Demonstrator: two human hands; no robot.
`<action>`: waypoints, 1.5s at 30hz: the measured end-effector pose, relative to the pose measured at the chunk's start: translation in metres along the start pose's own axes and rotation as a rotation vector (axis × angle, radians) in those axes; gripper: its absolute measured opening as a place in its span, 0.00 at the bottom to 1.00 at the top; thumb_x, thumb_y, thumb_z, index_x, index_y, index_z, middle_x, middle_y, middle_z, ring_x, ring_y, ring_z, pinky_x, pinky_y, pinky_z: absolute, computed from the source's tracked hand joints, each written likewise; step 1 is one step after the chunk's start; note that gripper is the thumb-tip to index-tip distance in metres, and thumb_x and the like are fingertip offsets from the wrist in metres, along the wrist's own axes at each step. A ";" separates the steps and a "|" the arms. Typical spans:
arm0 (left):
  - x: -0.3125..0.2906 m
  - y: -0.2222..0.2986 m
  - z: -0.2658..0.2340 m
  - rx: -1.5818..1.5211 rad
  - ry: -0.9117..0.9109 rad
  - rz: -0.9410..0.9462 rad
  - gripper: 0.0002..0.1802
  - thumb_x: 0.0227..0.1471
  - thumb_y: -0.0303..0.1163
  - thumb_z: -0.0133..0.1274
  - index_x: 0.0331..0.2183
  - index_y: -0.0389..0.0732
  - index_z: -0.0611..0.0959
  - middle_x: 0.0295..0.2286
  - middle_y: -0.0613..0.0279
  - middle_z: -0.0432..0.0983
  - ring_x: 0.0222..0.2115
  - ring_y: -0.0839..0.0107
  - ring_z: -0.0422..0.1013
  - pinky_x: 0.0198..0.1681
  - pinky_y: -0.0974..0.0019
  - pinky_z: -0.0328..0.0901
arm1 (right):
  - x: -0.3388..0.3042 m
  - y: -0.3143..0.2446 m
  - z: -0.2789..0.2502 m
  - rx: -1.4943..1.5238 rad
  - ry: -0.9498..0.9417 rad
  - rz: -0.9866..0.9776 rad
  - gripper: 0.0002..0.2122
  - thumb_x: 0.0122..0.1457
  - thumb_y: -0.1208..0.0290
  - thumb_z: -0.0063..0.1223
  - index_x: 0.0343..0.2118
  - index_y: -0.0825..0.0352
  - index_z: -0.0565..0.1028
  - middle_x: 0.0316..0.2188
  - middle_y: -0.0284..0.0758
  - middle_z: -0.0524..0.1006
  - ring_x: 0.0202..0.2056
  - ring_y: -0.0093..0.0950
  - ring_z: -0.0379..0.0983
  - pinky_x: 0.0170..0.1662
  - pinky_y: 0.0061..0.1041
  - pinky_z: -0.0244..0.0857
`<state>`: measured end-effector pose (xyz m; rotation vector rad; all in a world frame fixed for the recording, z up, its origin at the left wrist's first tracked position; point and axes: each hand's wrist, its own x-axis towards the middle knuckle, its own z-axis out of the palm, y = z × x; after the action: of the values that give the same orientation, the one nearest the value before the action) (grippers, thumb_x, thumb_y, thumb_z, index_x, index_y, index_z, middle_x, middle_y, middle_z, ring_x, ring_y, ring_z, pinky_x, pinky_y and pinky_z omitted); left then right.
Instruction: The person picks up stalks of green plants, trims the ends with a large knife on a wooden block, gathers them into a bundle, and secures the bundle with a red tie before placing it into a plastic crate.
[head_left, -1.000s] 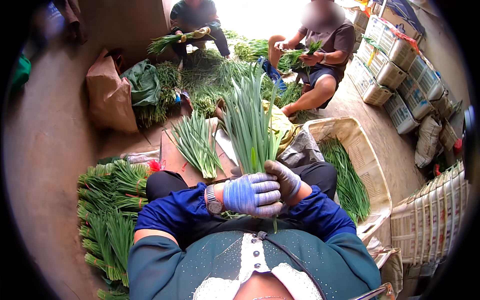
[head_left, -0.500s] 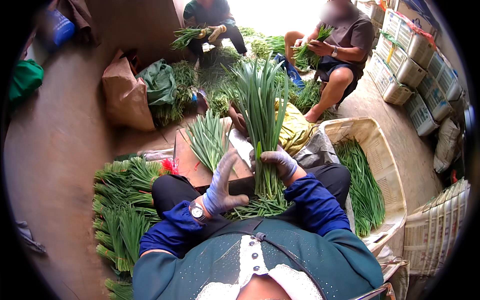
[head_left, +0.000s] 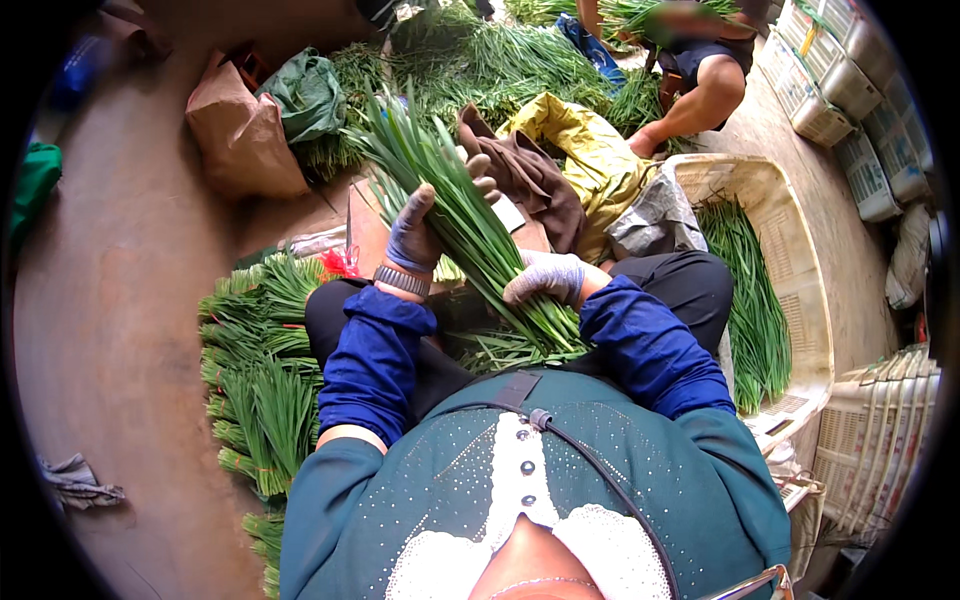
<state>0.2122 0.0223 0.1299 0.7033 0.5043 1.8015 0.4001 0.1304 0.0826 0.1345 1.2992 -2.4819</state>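
Observation:
A long bunch of garlic chives [head_left: 455, 205] slants across my lap, leaf tips up to the left and stem ends down to the right. My right hand [head_left: 548, 280], in a pale glove, grips it near the lower end. Higher up, my left hand [head_left: 415, 232], also gloved, is wrapped round the leaves from behind, thumb on one side and fingertips showing on the other. Loose cut leaves [head_left: 505, 348] lie between my legs, below the bunch. A board [head_left: 368, 225] in front of me is mostly covered by the bunch and my left hand.
Tied chive bundles [head_left: 262, 400] are stacked at my left. A cream plastic crate [head_left: 800, 260] with loose chives stands at my right. Ahead lie a brown cloth [head_left: 530, 180], a yellow sack [head_left: 575, 150] and heaped greens [head_left: 500, 70]. A co-worker's bare leg [head_left: 710, 95] shows beyond.
The bunch has tipped from upright to slanting left. My left hand, apart from it before, has moved up and closed round it. The view has tilted downward.

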 end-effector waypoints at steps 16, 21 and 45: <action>-0.061 0.060 -0.044 -0.055 0.271 0.156 0.10 0.55 0.29 0.57 0.41 0.46 0.81 0.47 0.56 0.76 0.50 0.59 0.71 0.55 0.51 0.66 | -0.049 -0.008 0.010 0.303 0.001 -0.479 0.49 0.45 0.68 0.71 0.68 0.64 0.50 0.60 0.49 0.64 0.61 0.41 0.62 0.65 0.38 0.53; -0.067 0.057 -0.047 -0.008 0.370 0.279 0.09 0.55 0.30 0.57 0.40 0.47 0.80 0.51 0.59 0.74 0.47 0.61 0.73 0.51 0.52 0.69 | -0.039 -0.004 0.003 0.328 0.137 -0.664 0.39 0.53 0.68 0.62 0.66 0.64 0.54 0.60 0.42 0.65 0.60 0.38 0.63 0.64 0.38 0.55; -0.074 0.069 -0.029 0.097 0.174 0.549 0.08 0.56 0.27 0.55 0.40 0.47 0.80 0.60 0.53 0.62 0.55 0.57 0.67 0.56 0.48 0.66 | -0.023 -0.006 0.008 0.315 0.255 -0.391 0.23 0.54 0.76 0.56 0.54 0.66 0.68 0.41 0.33 0.78 0.25 0.16 0.71 0.21 0.11 0.62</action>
<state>0.1627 -0.0703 0.1363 0.8087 0.5513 2.3797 0.4200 0.1324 0.0977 0.3076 1.0978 -3.0817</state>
